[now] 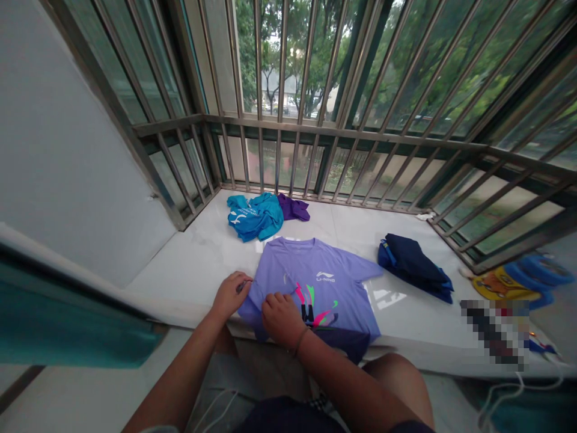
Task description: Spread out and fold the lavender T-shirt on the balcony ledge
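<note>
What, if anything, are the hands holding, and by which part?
The lavender shirt: the right hand seems to grip its front, beside the printed design. The left hand is at the shirt's edge; whether it grips cannot be told.

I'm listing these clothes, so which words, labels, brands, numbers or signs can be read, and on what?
"LI-NING": on the lavender T-shirt.
White lettering on the crumpled teal garment: too small to read.
Any lettering on the yellow-and-blue item: too blurred to read.
</note>
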`<state>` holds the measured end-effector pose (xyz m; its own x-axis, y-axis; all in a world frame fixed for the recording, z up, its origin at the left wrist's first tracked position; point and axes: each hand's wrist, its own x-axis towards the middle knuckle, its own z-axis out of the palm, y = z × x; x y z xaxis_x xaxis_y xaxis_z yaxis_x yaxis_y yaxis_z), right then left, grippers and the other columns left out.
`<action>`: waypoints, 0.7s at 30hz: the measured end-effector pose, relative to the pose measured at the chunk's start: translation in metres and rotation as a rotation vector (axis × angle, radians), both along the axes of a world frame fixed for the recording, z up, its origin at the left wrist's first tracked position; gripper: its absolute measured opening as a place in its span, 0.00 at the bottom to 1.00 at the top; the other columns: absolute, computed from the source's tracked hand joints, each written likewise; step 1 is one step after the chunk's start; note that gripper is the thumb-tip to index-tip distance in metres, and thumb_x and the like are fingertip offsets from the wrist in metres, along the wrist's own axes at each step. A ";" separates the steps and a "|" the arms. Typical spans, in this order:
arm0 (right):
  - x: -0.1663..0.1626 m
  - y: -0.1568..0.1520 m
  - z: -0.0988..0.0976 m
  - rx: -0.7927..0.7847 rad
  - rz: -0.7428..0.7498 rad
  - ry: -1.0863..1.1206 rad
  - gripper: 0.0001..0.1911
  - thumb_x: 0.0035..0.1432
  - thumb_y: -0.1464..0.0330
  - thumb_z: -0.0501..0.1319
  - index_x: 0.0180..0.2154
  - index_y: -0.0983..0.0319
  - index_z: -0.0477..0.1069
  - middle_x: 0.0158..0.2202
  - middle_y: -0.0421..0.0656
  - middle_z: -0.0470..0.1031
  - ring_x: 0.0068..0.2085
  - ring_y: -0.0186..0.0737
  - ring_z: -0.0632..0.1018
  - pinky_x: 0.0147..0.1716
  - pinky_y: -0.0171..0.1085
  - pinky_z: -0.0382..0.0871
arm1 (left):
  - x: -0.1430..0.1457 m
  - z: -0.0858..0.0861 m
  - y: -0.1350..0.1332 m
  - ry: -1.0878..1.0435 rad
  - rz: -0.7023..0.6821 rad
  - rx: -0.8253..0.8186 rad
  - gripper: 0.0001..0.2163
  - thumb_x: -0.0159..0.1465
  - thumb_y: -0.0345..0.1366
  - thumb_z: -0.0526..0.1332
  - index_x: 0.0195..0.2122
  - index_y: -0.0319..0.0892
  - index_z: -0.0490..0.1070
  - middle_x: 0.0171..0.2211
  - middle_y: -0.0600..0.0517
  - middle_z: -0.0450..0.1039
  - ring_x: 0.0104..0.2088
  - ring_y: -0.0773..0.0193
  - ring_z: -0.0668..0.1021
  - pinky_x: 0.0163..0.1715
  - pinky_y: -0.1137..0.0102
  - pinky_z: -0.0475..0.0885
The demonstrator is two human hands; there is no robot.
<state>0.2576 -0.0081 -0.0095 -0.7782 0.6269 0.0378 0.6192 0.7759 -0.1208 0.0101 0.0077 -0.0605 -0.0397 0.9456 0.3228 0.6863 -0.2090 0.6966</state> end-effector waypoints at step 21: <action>0.029 0.039 -0.034 -0.198 -0.245 0.159 0.39 0.79 0.46 0.54 0.80 0.58 0.58 0.83 0.49 0.51 0.83 0.56 0.53 0.80 0.66 0.41 | 0.006 0.003 -0.007 0.148 0.045 0.016 0.10 0.70 0.42 0.62 0.33 0.48 0.78 0.41 0.46 0.81 0.46 0.52 0.82 0.52 0.58 0.78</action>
